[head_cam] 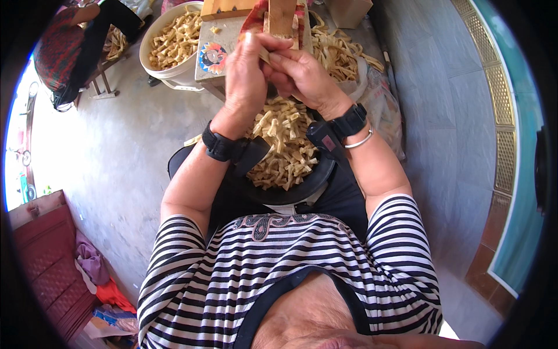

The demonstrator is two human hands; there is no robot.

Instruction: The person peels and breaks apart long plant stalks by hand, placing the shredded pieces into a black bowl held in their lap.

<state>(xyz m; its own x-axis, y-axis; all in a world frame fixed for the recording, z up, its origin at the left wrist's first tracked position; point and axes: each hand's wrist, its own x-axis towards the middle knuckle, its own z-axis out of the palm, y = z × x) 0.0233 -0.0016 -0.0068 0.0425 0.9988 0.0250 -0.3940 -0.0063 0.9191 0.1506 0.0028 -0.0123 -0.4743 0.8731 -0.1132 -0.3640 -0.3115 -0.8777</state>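
Observation:
My left hand [247,72] and my right hand [301,75] meet above the near end of a bench. Between their fingers they grip a pale yellow strip [264,56], mostly hidden by the fingers. Below my wrists, a black basin [301,192] rests at my lap with a heap of short knotted strips [283,163] in it. Just beyond my fingertips stands a wooden block [281,19] on the bench, with red cloth [254,21] beside it.
A white bucket [150,65] full of knotted strips stands left of the bench top [235,28]. Long loose strips [333,54] lie at right by a plastic bag [383,104]. Another person [65,48] sits at upper left. A maroon door panel [52,257] is at lower left.

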